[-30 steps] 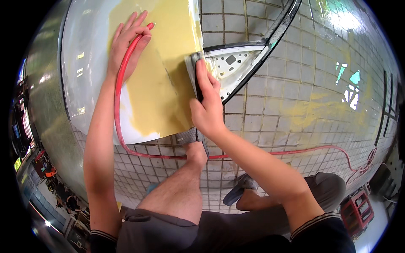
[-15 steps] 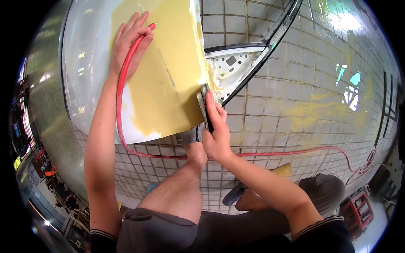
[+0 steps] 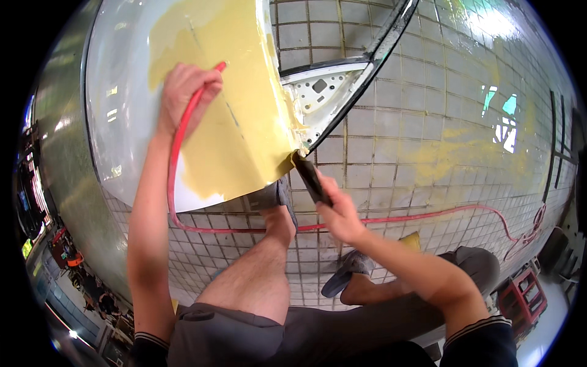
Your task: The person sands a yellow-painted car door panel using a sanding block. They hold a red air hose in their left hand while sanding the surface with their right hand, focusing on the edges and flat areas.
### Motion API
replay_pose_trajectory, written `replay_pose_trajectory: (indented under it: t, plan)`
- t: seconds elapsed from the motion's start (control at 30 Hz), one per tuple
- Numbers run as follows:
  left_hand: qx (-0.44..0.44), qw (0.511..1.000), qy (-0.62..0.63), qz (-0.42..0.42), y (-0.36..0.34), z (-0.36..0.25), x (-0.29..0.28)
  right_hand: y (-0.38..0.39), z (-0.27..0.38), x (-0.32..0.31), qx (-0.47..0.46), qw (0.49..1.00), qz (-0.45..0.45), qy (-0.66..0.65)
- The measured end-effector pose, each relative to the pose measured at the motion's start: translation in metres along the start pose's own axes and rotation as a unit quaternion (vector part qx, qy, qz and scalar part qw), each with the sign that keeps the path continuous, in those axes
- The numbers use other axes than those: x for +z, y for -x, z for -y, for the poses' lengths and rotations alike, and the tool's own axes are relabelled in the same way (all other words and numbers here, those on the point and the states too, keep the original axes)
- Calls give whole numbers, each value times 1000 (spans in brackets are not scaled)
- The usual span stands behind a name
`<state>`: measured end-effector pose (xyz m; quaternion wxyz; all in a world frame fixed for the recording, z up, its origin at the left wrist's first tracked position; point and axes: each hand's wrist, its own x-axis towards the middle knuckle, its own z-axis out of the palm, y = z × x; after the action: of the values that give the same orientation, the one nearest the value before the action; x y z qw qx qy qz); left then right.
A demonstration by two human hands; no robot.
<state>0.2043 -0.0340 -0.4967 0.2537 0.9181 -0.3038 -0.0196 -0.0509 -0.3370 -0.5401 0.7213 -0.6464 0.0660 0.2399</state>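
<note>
A vehicle panel with a broad patch of yellow filler spans the upper left, joined to a perforated triangular frame. My left hand rests on the panel, fingers curled around a red hose near its end. My right hand grips a dark sanding block, whose tip meets the panel's lower right corner beside the triangular frame. The hose drops over the panel's lower edge and runs right across the tiles, behind my leg.
Tiled floor with yellow smears surrounds the panel. A long greenish, glossy surface runs along the left. My legs and sandals are below the panel. A red rack stands at the lower right, and assorted tools lie at the far lower left.
My right hand with the block has moved down along the panel's right edge to its corner. My left hand has slid down with the hose, its fingers now more curled.
</note>
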Motion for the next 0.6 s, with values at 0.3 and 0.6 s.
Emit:
replay_pose_trajectory:
  t: [0.3,0.6]
  plan:
    - [-57,908,389,145,8,-132,36,-38,54,-51,56,936,-217,-271]
    - [-60,920,374,103,22,-161,58,-25,67,-35,101,917,-116,-369]
